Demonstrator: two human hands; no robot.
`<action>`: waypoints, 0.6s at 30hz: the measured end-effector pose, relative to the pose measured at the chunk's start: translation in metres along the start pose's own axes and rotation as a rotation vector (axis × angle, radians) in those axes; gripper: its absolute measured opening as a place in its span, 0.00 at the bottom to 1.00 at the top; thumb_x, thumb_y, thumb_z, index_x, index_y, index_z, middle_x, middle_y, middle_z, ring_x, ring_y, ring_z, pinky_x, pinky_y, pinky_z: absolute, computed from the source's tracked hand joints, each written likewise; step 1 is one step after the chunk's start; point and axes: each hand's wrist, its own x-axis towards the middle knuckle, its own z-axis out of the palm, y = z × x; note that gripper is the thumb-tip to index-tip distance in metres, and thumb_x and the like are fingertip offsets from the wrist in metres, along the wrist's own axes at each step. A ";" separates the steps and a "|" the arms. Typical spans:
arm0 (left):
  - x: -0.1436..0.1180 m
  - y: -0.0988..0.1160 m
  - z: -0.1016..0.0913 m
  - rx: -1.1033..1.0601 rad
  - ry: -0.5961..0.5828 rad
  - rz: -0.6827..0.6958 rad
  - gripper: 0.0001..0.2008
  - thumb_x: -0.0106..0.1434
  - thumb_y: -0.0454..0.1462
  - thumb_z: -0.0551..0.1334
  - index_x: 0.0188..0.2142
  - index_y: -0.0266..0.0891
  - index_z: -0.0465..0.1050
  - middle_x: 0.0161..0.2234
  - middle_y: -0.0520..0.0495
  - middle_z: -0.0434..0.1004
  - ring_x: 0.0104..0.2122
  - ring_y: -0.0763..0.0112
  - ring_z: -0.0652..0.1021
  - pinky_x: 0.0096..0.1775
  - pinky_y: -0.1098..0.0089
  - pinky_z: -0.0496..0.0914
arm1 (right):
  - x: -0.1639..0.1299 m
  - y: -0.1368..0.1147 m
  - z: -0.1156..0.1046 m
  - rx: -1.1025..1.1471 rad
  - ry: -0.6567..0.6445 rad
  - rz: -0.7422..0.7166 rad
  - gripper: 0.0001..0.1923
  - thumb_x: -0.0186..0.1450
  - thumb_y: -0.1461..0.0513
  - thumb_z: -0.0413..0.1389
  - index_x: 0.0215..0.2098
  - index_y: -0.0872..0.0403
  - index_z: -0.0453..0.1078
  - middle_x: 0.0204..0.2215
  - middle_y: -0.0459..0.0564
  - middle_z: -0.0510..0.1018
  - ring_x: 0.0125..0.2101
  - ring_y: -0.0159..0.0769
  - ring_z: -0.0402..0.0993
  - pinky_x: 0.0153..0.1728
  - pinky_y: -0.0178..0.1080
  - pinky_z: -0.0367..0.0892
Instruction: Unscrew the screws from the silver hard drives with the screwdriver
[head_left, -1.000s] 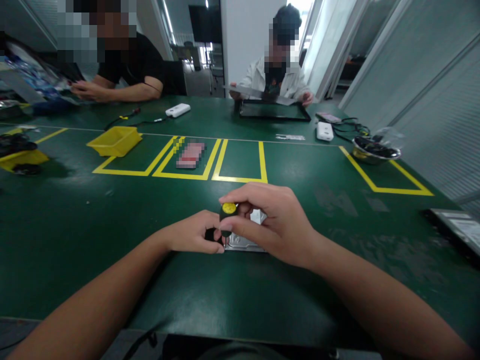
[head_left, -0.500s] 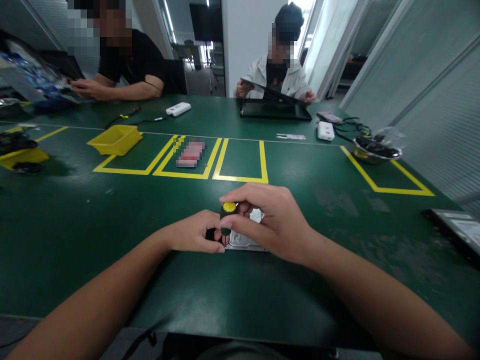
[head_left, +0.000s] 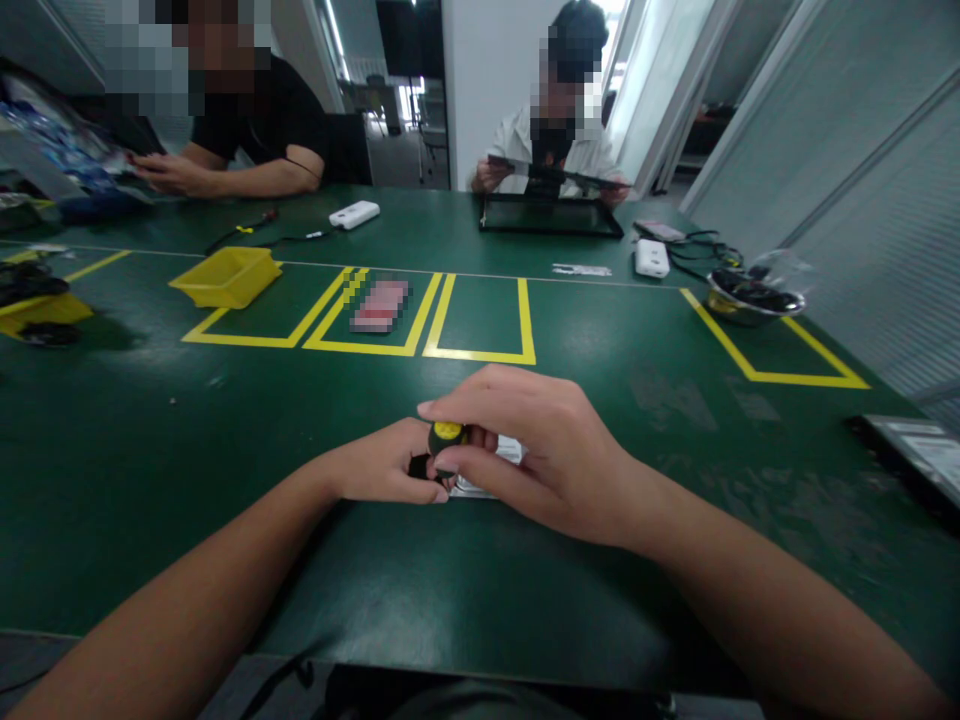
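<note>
A screwdriver (head_left: 448, 431) with a black and yellow handle stands roughly upright, the thumb and fingers of my right hand (head_left: 551, 450) closed round its grip. Its lower end is hidden. Beneath it lies a silver hard drive (head_left: 511, 450), largely covered by my right hand, with part of a pale label showing. My left hand (head_left: 381, 463) grips the drive's left end, close to the screwdriver; some of its fingers are out of sight.
A yellow bin (head_left: 227, 277) and a pixelated pinkish item (head_left: 381, 305) lie by yellow tape outlines. At right are a bowl of dark parts (head_left: 754, 297) and another drive-like device (head_left: 911, 460). Across the table, one person holds a dark panel (head_left: 559, 178); another sits at left.
My right hand and the screwdriver have shifted slightly left and down, with the index finger lifted off the handle's top. My left hand stays put. The person opposite has lowered the panel.
</note>
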 end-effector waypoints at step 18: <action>-0.001 0.006 -0.002 0.079 -0.025 -0.043 0.12 0.62 0.44 0.62 0.38 0.38 0.75 0.35 0.50 0.77 0.38 0.66 0.77 0.42 0.70 0.71 | 0.001 0.001 0.005 0.100 0.058 -0.028 0.05 0.68 0.65 0.55 0.41 0.55 0.72 0.36 0.49 0.76 0.39 0.32 0.71 0.43 0.37 0.69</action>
